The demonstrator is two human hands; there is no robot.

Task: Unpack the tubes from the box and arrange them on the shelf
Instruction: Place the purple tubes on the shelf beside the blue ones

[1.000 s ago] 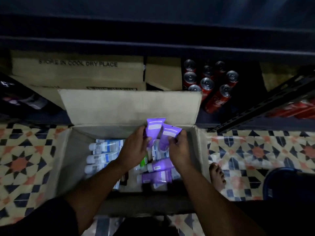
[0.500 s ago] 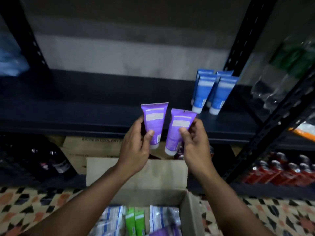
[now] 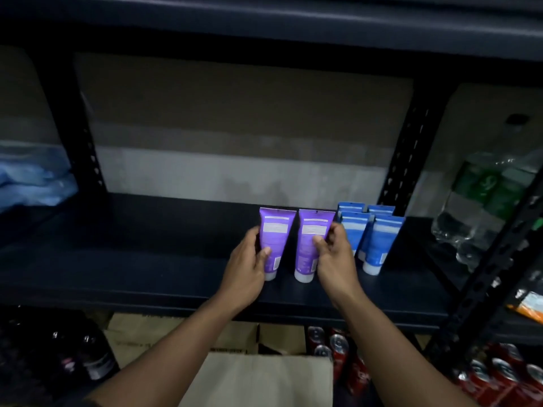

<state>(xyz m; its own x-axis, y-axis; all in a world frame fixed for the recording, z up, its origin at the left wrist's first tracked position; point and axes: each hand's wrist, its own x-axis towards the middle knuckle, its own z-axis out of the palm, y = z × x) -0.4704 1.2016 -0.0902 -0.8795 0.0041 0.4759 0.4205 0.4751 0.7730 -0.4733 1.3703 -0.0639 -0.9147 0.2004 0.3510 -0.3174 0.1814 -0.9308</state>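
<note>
Purple tubes cap-down on shelf: 1 left grip, 1 right grip.

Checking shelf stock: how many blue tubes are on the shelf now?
4 blue tubes, right of the purple tubes: two in front, two directly behind. Others may hide behind them.

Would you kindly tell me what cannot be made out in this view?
1. Print on the left purple tube and right purple tube: blurred, head view.
2. Inside of the box: cut off by the bottom edge.
3. Most of the rear blue tubes: hidden behind the front blue tubes.
4. Cap of the left purple tube: partly covered by the left hand.
</note>
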